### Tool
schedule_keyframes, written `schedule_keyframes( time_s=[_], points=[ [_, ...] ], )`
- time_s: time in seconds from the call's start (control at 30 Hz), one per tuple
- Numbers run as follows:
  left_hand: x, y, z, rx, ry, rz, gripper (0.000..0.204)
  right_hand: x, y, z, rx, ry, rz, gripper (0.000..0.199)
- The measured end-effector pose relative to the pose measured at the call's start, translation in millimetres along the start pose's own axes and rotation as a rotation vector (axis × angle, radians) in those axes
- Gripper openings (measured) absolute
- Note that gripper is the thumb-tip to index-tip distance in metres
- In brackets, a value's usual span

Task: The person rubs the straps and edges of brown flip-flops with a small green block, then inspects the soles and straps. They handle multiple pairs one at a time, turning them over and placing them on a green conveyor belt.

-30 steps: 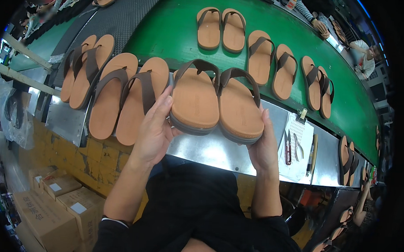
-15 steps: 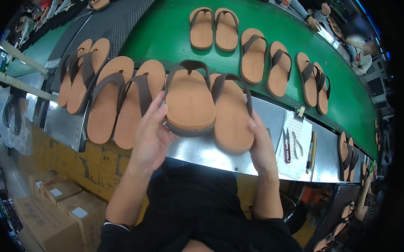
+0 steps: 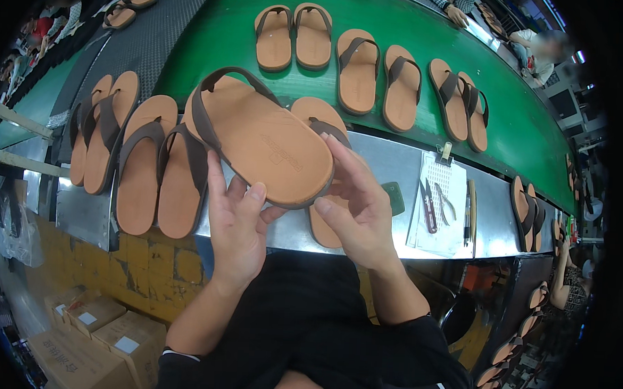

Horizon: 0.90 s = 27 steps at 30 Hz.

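Observation:
A tan flip-flop [image 3: 268, 147] with a dark brown strap is held up over the metal table edge, tilted so its heel points to the lower right. My left hand [image 3: 237, 226] grips its near side, thumb on the edge of the footbed. Around the heel, my right hand [image 3: 363, 207] has its thumb and fingers at the rim. A second flip-flop [image 3: 326, 226] lies behind the held one and my right hand, partly hidden by them. Just left, a pair with the same straps, including one flip-flop [image 3: 139, 187], rests on the metal table [image 3: 386, 232].
More pairs stand on the green belt [image 3: 214, 44] beyond. A clipped sheet [image 3: 454, 183] with small snips [image 3: 430, 206] and pliers [image 3: 447, 202] lies to the right, beside a dark green piece [image 3: 393, 198]. Cardboard boxes [image 3: 75, 358] sit at lower left. Other people work at the far sides.
My right hand has left the second flip-flop, which now lies on the table, and has come to the first one's heel. That flip-flop has turned, toe to the upper left.

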<state>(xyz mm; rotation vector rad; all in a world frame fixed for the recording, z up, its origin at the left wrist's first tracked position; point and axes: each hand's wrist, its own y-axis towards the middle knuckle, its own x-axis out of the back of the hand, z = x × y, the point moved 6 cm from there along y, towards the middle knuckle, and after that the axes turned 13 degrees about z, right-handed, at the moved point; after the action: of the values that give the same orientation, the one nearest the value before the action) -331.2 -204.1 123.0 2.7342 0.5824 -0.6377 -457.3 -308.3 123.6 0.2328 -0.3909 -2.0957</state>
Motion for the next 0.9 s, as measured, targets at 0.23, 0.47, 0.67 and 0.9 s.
schedule_keyframes(
  time_s=[0.23,0.47,0.67,0.9],
  points=[
    [0.7,-4.1,7.7,-0.003,0.014,-0.004,0.086,5.0,-3.1,-0.6,-0.032,-0.021,-0.011,0.065],
    [-1.2,-9.8,17.1,-0.007,0.137,-0.072,0.083,13.6,-8.6,-17.7,-0.095,0.085,-0.083,0.05],
    [1.4,-9.9,20.6,-0.002,0.166,-0.084,0.081,17.5,-8.6,-23.6,-0.121,0.073,-0.123,0.041],
    [0.9,-7.5,24.0,0.016,0.102,-0.092,0.081,10.2,-12.4,-20.3,-0.12,0.177,-0.151,0.041]
  ],
)
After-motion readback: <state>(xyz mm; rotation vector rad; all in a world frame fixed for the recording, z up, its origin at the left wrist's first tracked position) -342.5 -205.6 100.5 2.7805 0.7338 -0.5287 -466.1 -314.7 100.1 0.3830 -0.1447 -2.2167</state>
